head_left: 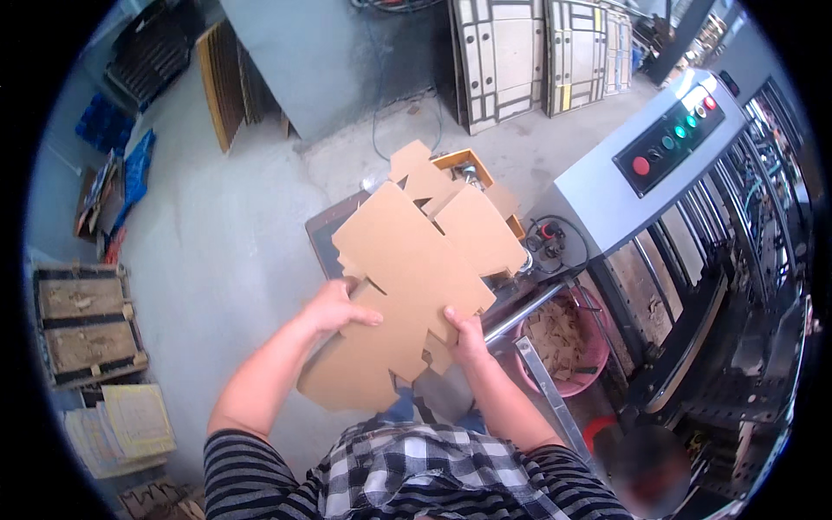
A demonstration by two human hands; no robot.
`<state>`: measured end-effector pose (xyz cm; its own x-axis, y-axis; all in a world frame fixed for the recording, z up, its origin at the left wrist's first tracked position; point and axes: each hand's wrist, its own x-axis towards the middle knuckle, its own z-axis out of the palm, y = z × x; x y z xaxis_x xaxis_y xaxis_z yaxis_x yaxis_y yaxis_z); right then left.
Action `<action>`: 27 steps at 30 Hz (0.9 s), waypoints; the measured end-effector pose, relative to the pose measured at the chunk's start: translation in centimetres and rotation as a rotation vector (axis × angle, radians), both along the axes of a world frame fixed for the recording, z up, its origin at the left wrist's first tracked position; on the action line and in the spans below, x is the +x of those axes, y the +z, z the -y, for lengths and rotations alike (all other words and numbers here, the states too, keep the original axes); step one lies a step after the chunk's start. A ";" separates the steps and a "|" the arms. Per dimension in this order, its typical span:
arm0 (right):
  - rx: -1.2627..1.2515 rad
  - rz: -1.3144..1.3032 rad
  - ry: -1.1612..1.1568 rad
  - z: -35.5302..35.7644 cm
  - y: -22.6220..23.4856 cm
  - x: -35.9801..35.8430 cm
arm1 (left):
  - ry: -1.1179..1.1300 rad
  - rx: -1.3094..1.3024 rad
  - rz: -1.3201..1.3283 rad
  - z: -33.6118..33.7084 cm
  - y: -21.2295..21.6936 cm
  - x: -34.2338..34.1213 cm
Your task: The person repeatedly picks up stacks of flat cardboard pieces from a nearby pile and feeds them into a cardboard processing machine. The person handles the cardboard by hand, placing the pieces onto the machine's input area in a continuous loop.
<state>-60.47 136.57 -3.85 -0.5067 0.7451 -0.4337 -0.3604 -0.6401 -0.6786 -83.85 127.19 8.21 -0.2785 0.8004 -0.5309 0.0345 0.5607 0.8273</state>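
Note:
A flat die-cut cardboard blank (403, 260), plain brown with slots and notched flaps, lies tilted in front of my body. My left hand (338, 309) grips its left edge, the thumb on top and the fingers hidden underneath. On the right edge, my right hand (468, 334) pinches the board with its thumb on top. Other brown flaps (481, 230) show at the far right of the blank; whether they belong to the same sheet I cannot tell. Beneath is a dark tabletop (325, 230), mostly covered.
An orange box (459, 159) with metal parts stands behind the cardboard. To the right are a grey control panel (667, 139) with coloured buttons, a black-framed machine (693, 347) and a pink tub (594, 351) of cardboard scraps. A wooden frame (91, 321) lies at left.

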 end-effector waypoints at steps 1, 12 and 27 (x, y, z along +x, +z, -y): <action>0.022 -0.031 0.004 -0.3 0.7 -0.2 | -0.021 0.030 -0.035 0.0 0.5 0.1; 0.531 -0.055 -0.027 -2.2 11.0 9.5 | -0.140 0.374 -0.322 -3.0 15.9 4.9; 0.961 0.260 -0.618 -3.8 27.0 29.8 | 0.008 1.046 -0.326 -12.4 21.9 27.0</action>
